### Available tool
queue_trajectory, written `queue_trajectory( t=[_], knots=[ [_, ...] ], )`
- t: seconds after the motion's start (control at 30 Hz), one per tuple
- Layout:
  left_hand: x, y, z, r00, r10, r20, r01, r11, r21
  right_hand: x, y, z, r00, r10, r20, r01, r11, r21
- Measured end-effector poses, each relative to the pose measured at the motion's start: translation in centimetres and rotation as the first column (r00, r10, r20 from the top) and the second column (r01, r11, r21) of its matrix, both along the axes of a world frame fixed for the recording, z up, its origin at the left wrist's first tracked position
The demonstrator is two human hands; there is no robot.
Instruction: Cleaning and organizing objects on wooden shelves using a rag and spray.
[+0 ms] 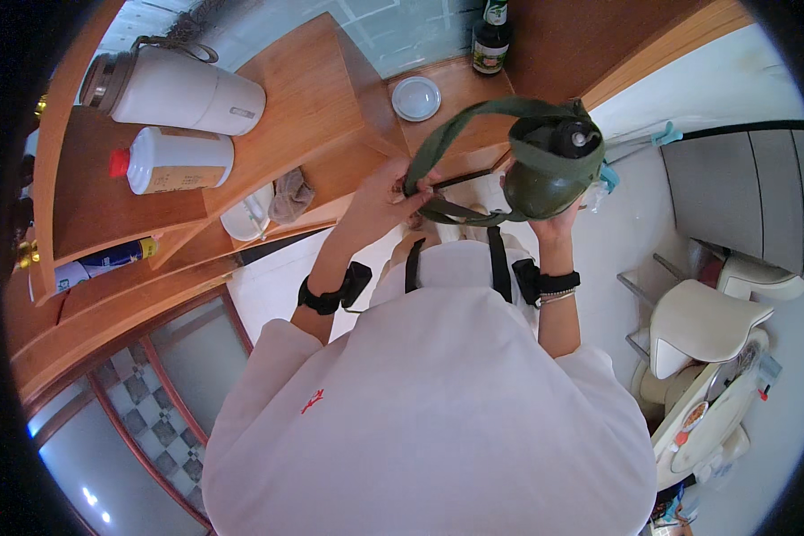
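Note:
A dark green military-style canteen (546,191) with a black cap and a green webbing strap (450,132) is held up over the edge of a wooden shelf. My right hand (557,222) supports the canteen from below and its side, the fingers largely hidden behind it. On the left, my left hand (392,194) pinches the looped strap between thumb and fingers. The strap arches from there to the canteen's upper part, and a lower length runs back beneath it. Both wrists wear black bands with small devices.
Wooden shelves (295,87) hold a large white flask (187,90), a white bottle with a red cap (181,159), a gray cloth (291,195), a round lid (416,98) and a dark glass bottle (490,47). A white chair (700,321) stands at the right beside a cluttered table (663,445).

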State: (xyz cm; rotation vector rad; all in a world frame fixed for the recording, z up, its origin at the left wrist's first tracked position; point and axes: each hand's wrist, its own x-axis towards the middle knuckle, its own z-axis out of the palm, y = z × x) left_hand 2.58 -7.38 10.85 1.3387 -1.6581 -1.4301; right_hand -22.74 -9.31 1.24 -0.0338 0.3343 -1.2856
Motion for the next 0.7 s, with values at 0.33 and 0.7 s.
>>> queue_trajectory(
  t=[0.33,0.7],
  knots=[
    [-3.2,-0.9,4.5,0.944,0.119,0.307,0.165,0.637,-0.753,-2.3,1.8,2.6,0.972,0.154,-0.180,-0.185,0.968,-0.170],
    [-5.5,-0.4,0.5,0.964,0.185,-0.189,-0.203,0.976,-0.080,-1.9,-2.8,0.0,0.857,0.474,-0.203,-0.484,0.875,0.004]
  ],
)
